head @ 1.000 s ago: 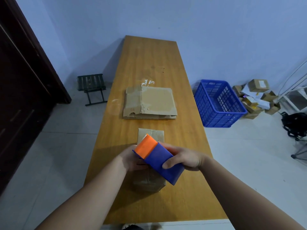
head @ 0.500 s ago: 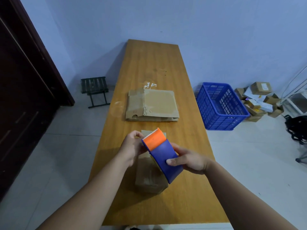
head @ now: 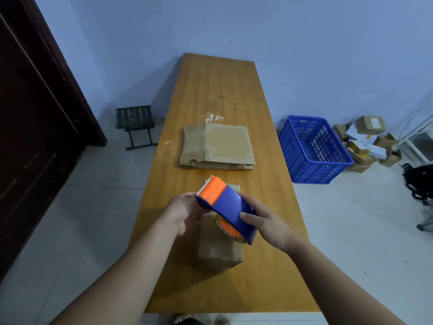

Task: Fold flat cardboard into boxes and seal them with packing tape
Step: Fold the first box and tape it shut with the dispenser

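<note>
A blue and orange tape dispenser (head: pixel 226 205) is held in the air above a small folded cardboard box (head: pixel 219 249) standing on the wooden table (head: pixel 264 207). My right hand (head: pixel 267 221) grips the dispenser's blue body from the right. My left hand (head: pixel 184 212) touches the dispenser's underside near its orange toothed end; whether it pinches tape there is hidden. A stack of flat cardboard (head: pixel 218 146) lies farther back on the table, with a scrap of clear tape (head: pixel 214 118) just behind it.
A blue plastic crate (head: pixel 314 148) stands on the floor right of the table, with a heap of small boxes (head: pixel 367 141) beyond it. A dark folding stool (head: pixel 137 123) is left of the table, and a dark door (head: pixel 30 118) fills the left side.
The dispenser has been lifted off the box and tilted flatter, its orange end turned up and to the left. My left hand moved from the box's top to the dispenser's underside.
</note>
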Motion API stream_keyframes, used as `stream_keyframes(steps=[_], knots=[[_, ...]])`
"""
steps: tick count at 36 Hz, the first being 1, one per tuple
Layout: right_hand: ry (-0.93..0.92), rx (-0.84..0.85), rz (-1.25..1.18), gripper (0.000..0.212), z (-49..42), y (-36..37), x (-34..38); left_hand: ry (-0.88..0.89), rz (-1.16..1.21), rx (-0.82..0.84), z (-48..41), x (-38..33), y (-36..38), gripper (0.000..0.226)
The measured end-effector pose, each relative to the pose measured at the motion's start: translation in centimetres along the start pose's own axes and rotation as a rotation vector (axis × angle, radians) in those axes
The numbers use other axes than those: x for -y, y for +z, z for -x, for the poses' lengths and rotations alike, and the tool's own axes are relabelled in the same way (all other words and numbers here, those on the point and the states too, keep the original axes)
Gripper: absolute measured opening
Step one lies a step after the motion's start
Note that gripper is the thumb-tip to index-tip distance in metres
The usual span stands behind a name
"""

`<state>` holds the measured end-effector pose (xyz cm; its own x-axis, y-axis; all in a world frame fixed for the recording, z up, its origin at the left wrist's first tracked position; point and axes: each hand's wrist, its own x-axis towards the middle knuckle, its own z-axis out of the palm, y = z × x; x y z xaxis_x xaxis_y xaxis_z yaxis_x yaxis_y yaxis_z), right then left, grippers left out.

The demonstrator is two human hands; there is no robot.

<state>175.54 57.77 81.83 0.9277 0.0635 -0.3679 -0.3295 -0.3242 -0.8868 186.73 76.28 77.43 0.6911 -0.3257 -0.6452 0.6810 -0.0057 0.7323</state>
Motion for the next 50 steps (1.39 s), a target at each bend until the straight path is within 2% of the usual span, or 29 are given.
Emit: stream_keyframes(steps=[2, 5, 7, 9, 12, 14, 20, 25, 29, 36, 42, 50], knots=[[-0.041, -0.080, 0.217, 0.065, -0.1, 1.2, -0.2, 0.051, -0.038, -0.067, 0.1, 0.2, 0.3, 0.012], [-0.102, -0.192, 0.511, 0.097, -0.4, 2.5, -1.2, 0.103, -0.074, -0.139, 0.3, 0.5, 0.8, 0.010], [-0.130, -0.300, 0.588, 0.096, -0.7, 3.2, -2.0, 0.138, -0.083, -0.197, 0.5, 0.6, 0.9, 0.015], [-0.146, -0.387, 0.570, 0.079, -0.8, 3.6, -2.6, 0.178, -0.096, -0.236, 0.7, 0.8, 1.0, 0.022], [-0.150, -0.419, 0.598, 0.056, -0.7, 3.8, -3.3, 0.206, -0.085, -0.264, 0.8, 1.1, 1.0, 0.026], [-0.130, -0.405, 0.577, 0.051, -0.5, 3.9, -3.5, 0.231, -0.082, -0.289, 0.8, 1.2, 0.8, 0.030], [-0.088, -0.425, 0.309, 0.049, -0.2, 4.4, -4.2, 0.317, -0.068, -0.293, 1.8, 1.1, 0.1, 0.036], [-0.047, -0.478, 0.073, 0.055, 0.3, 4.7, -4.8, 0.215, 0.149, 0.010, 2.8, 0.8, -0.6, 0.031], [-0.047, -0.495, 0.020, 0.058, 0.7, 4.6, -5.1, 0.256, 0.095, 0.136, 3.3, 1.2, -0.6, 0.050], [-0.059, -0.472, 0.023, 0.054, 0.5, 4.6, -4.9, 0.297, 0.183, 0.065, 3.2, 1.9, 0.3, 0.064], [-0.075, -0.476, 0.042, 0.052, 0.5, 4.7, -5.0, 0.237, 0.297, 0.003, 2.9, 2.9, 0.6, 0.057], [-0.028, -0.483, 0.285, 0.044, -0.2, 4.5, -5.4, 0.371, 0.111, -0.219, 3.6, 3.1, 1.0, 0.086]])
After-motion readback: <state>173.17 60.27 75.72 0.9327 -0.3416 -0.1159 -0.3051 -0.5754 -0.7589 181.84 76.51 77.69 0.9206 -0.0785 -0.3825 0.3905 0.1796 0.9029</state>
